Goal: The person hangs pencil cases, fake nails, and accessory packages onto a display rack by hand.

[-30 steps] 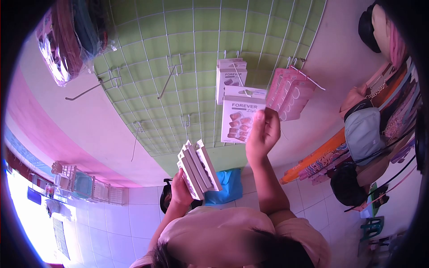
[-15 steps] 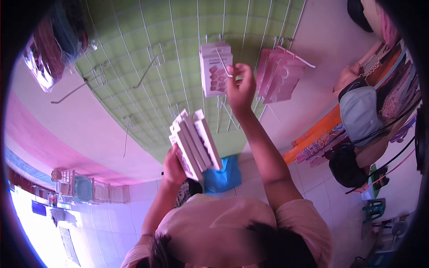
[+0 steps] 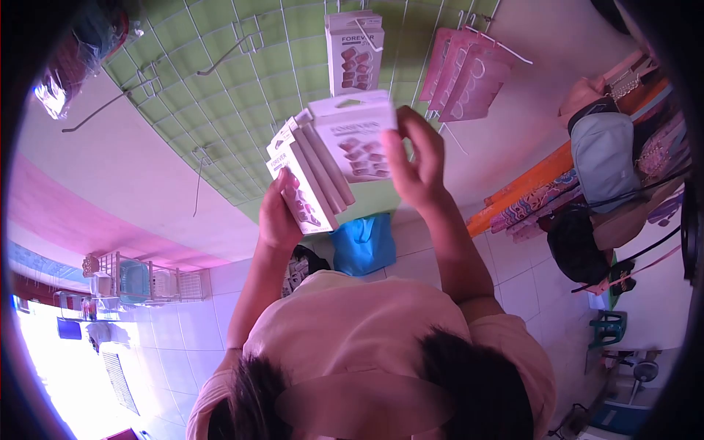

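Observation:
My left hand (image 3: 280,214) is closed around a stack of several white boxes (image 3: 306,192) marked FOREVER, with pink false nails pictured on the front. Between the thumb and fingers of my right hand (image 3: 419,163) is another such box of false nails (image 3: 353,139), its front turned towards me, right beside the stack. Above it, more FOREVER boxes (image 3: 355,62) hang from a metal hook on the green-backed wire grid (image 3: 282,55).
Pink packs (image 3: 469,73) hang on a hook to the right. Bare hooks (image 3: 229,53) stick out on the left. A blue bag (image 3: 364,246) is below the stack. On the right hang a grey bag (image 3: 605,158) and a black cap (image 3: 579,246). A wire rack (image 3: 150,277) stands at left.
My right hand has come down from the hook and now holds a false nails box beside the stack. My left hand with its stack has moved up a little in view.

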Motion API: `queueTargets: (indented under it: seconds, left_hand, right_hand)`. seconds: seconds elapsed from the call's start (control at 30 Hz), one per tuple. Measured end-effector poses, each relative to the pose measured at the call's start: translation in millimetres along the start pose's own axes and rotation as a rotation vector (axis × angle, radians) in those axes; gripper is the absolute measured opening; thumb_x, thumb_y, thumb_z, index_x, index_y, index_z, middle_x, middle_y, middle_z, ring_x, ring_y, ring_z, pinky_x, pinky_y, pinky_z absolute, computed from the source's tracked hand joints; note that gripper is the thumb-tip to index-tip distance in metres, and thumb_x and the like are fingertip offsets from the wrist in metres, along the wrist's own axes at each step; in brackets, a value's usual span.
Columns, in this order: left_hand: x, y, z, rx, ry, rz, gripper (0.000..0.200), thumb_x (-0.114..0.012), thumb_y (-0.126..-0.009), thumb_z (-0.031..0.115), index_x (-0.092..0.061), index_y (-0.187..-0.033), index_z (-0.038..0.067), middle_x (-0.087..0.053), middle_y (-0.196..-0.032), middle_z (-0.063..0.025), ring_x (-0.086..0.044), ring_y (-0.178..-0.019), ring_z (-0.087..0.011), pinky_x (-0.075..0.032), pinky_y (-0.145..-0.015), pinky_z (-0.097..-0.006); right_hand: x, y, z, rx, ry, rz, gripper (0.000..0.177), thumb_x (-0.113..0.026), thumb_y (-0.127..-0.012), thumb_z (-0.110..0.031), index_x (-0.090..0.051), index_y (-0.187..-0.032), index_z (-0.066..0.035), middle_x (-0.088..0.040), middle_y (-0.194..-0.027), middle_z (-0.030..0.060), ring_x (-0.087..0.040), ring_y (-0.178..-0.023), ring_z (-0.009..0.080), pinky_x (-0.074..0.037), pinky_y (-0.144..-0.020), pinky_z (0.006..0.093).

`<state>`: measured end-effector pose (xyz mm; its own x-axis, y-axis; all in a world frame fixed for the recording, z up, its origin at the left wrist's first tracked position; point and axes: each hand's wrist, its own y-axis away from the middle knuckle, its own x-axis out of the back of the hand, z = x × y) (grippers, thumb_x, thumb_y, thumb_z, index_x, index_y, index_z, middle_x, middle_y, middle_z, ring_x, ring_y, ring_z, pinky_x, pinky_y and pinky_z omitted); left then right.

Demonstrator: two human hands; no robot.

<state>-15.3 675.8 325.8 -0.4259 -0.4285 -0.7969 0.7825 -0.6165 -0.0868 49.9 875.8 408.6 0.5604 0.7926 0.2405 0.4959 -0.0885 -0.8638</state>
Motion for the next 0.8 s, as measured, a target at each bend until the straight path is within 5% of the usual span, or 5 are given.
queueTargets:
  seconds: [0.07, 0.17, 0.53, 0.8]
  left_hand:
    - [2.2, -0.8, -2.4, -0.023, 0.007, -0.002, 0.047, -0.039, -0.093, 0.031, -0.039, -0.126, -0.002, -0.058, -0.111, -0.0155, -0.061, -0.096, -0.0255, -0.050, -0.085, -0.0399]
    - [6.6, 3.0, -1.8, -0.031, -0.001, 0.022, 0.044, -0.040, -0.093, 0.031, -0.042, -0.125, 0.000, -0.059, -0.109, -0.0130, -0.061, -0.095, -0.0234, -0.051, -0.084, -0.0389]
    - [11.3, 9.3, 1.0, -0.027, 0.005, 0.007, 0.044, -0.040, -0.093, 0.034, -0.045, -0.122, 0.002, -0.060, -0.107, -0.0126, -0.062, -0.093, -0.0225, -0.050, -0.082, -0.0370]
    - [19.9, 12.6, -1.1, 0.009, -0.028, 0.081, 0.048, -0.039, -0.093, 0.039, -0.045, -0.123, 0.002, -0.060, -0.104, -0.0138, -0.062, -0.089, -0.0252, -0.054, -0.074, -0.0395]
  right_hand:
    - [7.1, 0.8, 2.8, 0.190, -0.011, 0.129, 0.016, -0.049, -0.088, -0.013, -0.050, -0.081, 0.001, -0.048, -0.070, 0.0107, -0.046, -0.056, 0.0188, -0.037, -0.051, 0.0295]
    - [2.7, 0.5, -3.8, 0.028, -0.118, 0.290, 0.019, -0.046, -0.091, -0.017, -0.050, -0.084, 0.001, -0.048, -0.071, 0.0060, -0.045, -0.062, 0.0128, -0.036, -0.057, 0.0261]
    - [-7.6, -21.2, -13.2, 0.118, -0.156, 0.318, 0.020, -0.046, -0.092, -0.018, -0.052, -0.086, 0.001, -0.047, -0.069, 0.0020, -0.041, -0.059, 0.0066, -0.034, -0.053, 0.0226]
    - [-30.1, -32.6, 26.3, -0.276, -0.126, 0.269, 0.024, -0.052, -0.093, -0.023, -0.055, -0.086, -0.001, -0.046, -0.059, -0.0014, -0.040, -0.054, 0.0050, -0.034, -0.049, 0.0226]
